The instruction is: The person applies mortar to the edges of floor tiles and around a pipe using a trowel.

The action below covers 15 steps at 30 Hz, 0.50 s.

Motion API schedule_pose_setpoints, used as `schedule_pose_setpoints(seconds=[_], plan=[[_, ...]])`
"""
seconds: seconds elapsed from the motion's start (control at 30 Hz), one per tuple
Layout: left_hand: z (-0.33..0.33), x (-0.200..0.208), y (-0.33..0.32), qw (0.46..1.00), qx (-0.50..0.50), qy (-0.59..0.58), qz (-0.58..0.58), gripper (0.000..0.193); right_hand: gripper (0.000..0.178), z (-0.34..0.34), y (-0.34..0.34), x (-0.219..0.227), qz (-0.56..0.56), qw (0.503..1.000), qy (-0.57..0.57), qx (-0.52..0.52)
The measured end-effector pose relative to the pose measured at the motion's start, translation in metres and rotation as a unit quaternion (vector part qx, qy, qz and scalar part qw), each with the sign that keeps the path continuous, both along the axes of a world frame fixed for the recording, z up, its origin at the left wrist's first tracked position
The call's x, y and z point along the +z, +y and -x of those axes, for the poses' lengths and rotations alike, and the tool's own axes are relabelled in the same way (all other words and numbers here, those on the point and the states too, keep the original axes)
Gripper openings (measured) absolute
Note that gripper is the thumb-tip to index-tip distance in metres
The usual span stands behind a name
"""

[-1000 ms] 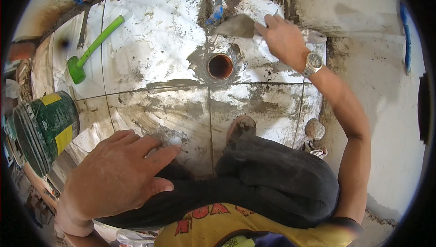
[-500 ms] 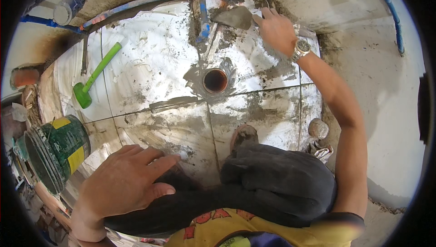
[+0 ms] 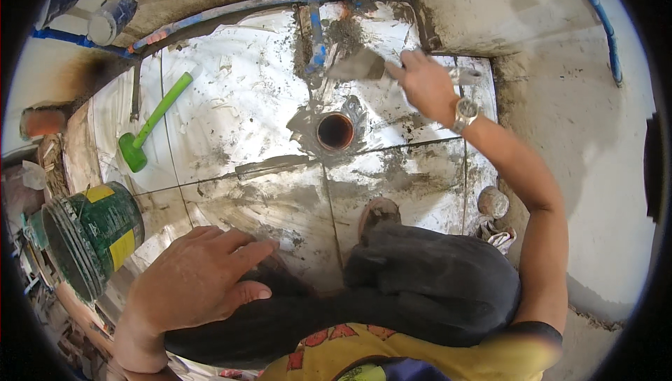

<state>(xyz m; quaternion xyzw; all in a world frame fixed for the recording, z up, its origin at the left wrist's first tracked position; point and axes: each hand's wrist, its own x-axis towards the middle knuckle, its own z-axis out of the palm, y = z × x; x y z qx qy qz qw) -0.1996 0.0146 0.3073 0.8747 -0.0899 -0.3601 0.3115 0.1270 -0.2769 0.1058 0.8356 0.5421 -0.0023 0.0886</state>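
My right hand [image 3: 425,87] is closed round the handle of a trowel [image 3: 364,66]. The trowel's grey, mortar-coated blade is blurred and points left, toward the blue pipe stub [image 3: 317,52]. Below the blade, a round drain pipe [image 3: 334,131] opens in the floor, ringed with wet mortar. Mortar smears cover the white tiles [image 3: 231,101] around it. My left hand [image 3: 203,276] hovers over my bent left knee, fingers loosely stretched and thumb apart, holding nothing.
A green mallet [image 3: 150,125] lies on the tiles at the left. Nearer, a green bucket [image 3: 115,241] rests tipped on its side. Blue pipes [image 3: 231,13] run along the back wall. A small round lump [image 3: 493,202] sits by the right wall, near my shoe [image 3: 380,214].
My right hand has drawn the trowel back toward me, away from the back wall. The left hand stays in almost the same place; the view has shifted slightly.
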Motion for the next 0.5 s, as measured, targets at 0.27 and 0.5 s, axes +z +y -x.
schedule_pose_setpoints(seconds=[0.27, 0.5], plan=[[-0.008, -0.006, -0.003, 1.000, -0.010, -0.009, 0.015, 0.062, 0.047, -0.053, 0.007, -0.013, -0.015, 0.997, -0.055, -0.060], [-0.005, 0.001, -0.002, 1.000, 0.005, -0.001, 0.001, 0.061, 0.047, -0.039, 0.017, -0.009, -0.031, 0.994, -0.075, -0.069]])
